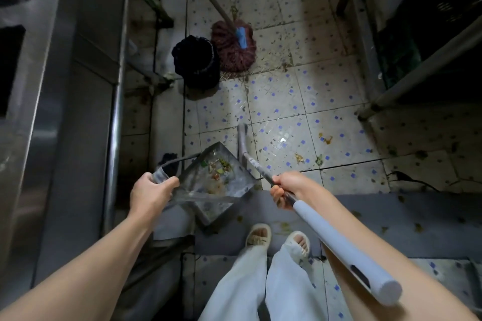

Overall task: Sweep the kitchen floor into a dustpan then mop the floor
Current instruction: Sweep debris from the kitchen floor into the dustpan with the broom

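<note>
Left hand (pixel 151 194) has its grip curled round the bent wire handle (pixel 167 168) of the dustpan (pixel 208 185) — pan hangs just right of and below that hand, tilted, one corner pointing up-frame, above the floor (pixel 287 101). Inside the pan: a small heap of scraps (pixel 219 169), green, orange and pale bits, too mixed to count. Right hand (pixel 285 189) has its grip wrapped round the dark shaft of the sweeper (pixel 339 242); the pale thick handle end runs back along the right forearm toward the lower right, the thin end goes up-left past the pan's right edge and bends to a blurred tip near the tiles. One dustpan, one sweeper in hand. One mop (pixel 234 45) lies further up the floor, well apart from both hands — reddish strands, blue clamp, wooden pole going up-left out of frame. One dark bucket (pixel 195 60) just left of the mop head, touching or nearly so. Loose debris (pixel 324 138) on the tiles right of the sweeper, a few yellowish clumps. Two feet in pale sandals (pixel 260 234) at the bottom. Steel bench (pixel 52 86) along the left; metal shelf (pixel 417 65) at the upper right.
</note>
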`<action>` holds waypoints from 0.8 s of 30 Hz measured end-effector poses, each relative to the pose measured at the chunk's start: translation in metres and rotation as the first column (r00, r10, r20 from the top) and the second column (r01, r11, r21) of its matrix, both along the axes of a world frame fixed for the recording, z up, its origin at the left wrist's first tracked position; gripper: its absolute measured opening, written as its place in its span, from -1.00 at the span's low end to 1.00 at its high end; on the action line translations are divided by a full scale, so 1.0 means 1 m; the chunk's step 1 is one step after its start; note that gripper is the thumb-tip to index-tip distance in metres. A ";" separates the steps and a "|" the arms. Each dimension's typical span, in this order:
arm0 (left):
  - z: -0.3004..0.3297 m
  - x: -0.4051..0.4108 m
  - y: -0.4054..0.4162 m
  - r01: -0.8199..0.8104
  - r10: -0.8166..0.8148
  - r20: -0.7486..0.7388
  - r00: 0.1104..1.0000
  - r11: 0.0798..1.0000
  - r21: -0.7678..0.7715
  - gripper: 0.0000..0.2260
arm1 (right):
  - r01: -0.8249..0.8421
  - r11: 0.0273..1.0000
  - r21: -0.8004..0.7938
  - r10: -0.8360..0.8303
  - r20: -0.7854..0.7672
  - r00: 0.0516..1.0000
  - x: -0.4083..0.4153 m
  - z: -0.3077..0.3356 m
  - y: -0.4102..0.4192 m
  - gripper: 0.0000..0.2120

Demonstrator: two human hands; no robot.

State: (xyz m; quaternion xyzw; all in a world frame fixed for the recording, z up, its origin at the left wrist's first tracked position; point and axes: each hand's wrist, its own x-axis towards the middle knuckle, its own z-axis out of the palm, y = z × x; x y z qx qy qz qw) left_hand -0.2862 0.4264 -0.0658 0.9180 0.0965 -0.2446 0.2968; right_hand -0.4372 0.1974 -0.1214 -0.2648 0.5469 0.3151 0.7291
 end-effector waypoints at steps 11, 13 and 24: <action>-0.013 -0.018 -0.042 0.099 -0.099 -0.023 0.995 0.995 -0.010 -0.77 | 0.089 0.991 -0.098 -0.102 -0.126 0.987 -0.085 -0.022 -0.026 -0.73; -0.013 -0.021 -0.052 0.118 -0.119 -0.041 0.992 0.993 -0.017 -0.78 | 0.110 0.986 -0.125 -0.127 -0.136 0.983 -0.106 -0.019 -0.035 -0.74; -0.023 -0.063 -0.127 0.273 -0.274 -0.081 0.958 0.962 -0.020 -0.76 | 0.198 0.938 -0.284 -0.263 -0.211 0.942 -0.207 -0.010 -0.113 -0.75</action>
